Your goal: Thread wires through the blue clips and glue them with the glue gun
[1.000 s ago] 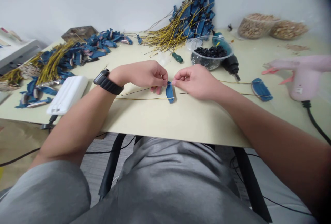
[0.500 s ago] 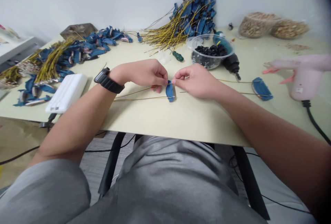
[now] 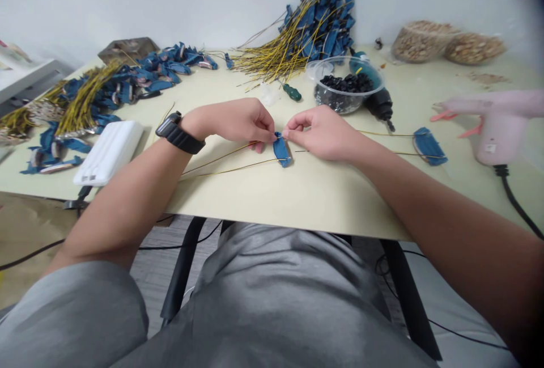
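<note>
A blue leaf (image 3: 281, 151) on a yellow wire (image 3: 225, 170) is pinched at its top between the left hand (image 3: 238, 121) and the right hand (image 3: 322, 131), above the table (image 3: 306, 192).

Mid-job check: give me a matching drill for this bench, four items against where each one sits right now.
1 blue piece
2 pink glue gun
3 bowl of black beads
4 white case

a far right of the table
b left of the left hand
c pinched between left hand and right hand
d beyond the right hand

Pairs: 1-c, 2-a, 3-d, 4-b
</note>
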{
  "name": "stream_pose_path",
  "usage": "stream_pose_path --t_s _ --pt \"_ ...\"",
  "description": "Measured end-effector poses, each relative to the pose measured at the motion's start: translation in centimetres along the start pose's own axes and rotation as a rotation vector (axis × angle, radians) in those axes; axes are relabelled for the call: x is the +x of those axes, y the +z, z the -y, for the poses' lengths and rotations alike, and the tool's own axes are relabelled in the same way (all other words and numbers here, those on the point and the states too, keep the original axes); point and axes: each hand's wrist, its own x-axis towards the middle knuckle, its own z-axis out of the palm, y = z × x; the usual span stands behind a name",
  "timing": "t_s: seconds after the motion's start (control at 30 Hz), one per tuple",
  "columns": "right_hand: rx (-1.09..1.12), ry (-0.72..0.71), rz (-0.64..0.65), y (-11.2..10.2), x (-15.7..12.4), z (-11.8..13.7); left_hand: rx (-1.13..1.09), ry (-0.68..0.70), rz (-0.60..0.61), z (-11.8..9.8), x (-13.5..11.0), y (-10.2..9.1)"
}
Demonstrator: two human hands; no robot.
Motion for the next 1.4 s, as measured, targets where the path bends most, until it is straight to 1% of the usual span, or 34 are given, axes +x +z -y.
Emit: stream_pose_path --t_s 0.13,0.33,0.57,0.73,0.9,1.17,1.4 --pt "-0.007 0.009 -0.003 0.1 0.0 0.0 0.015 -0.039 -0.008 -0.1 0.1 0.2" --pt "-0.019 -0.026 -0.012 0.1 0.3 -0.7 -0.011 -0.033 -0.009 0.1 0.2 0.4" --pt "-0.030 0.023 -0.026 0.2 0.2 -0.2 -0.020 -0.034 -0.013 0.0 0.2 0.5" --pt "-0.006 -0.028 -0.030 0.4 0.2 -0.7 -0.021 -0.061 -0.022 -0.3 0.2 0.5" --pt "-0.040 -0.054 -0.054 0.4 0.3 -0.8 -0.028 -0.037 -0.015 -0.1 0.2 0.6" --pt "-0.119 -0.058 -0.092 0.5 0.2 -0.1 0.012 0.033 -0.030 0.0 0.2 0.6" --pt "-0.076 0.000 -0.034 -0.1 0.0 0.1 0.004 0.033 -0.028 0.1 0.4 0.7"
